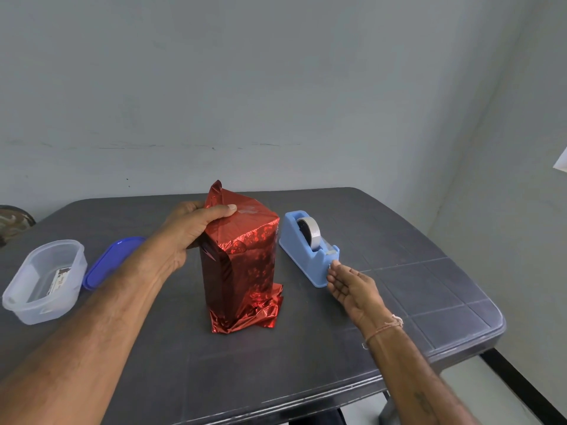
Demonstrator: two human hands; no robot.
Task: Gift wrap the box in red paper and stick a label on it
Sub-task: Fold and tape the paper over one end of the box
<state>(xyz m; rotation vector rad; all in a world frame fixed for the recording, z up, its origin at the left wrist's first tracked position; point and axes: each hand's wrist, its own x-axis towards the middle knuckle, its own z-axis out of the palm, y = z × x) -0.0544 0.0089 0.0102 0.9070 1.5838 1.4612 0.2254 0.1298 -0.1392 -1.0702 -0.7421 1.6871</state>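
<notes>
Box (242, 259) stands upright mid-worktop (306, 357), already sheathed in red paper (245, 314) on all visible sides. Top end looks folded down with a strip of clear tape on it, one flap corner sticking up at the back left. Bottom end not done: loose crumpled paper splays out on the worktop around the base. So judged about halfway or a bit past: body wrapped, top mostly closed, bottom fold and taping left, label not on yet. Label is probably the printed card lying in the clear tub (44, 280) at far left, but it is too small to be sure; blue lid (112, 260) lies just beside the tub. Left hand (190, 228) grips the box's upper left edge, thumb across the top fold, fingers wrapped behind, pinning the paper and steadying the box. Right hand (349, 286) is half open, fingers loosely curled, palm facing left, fingertips (334, 266) touching the cutter end of the blue dispenser (310, 246), which sits just right of the box. Whether a tape end is pinched there cannot be told; nothing clearly held. Next step judged: pull and tear a strip for the remaining flaps.
</notes>
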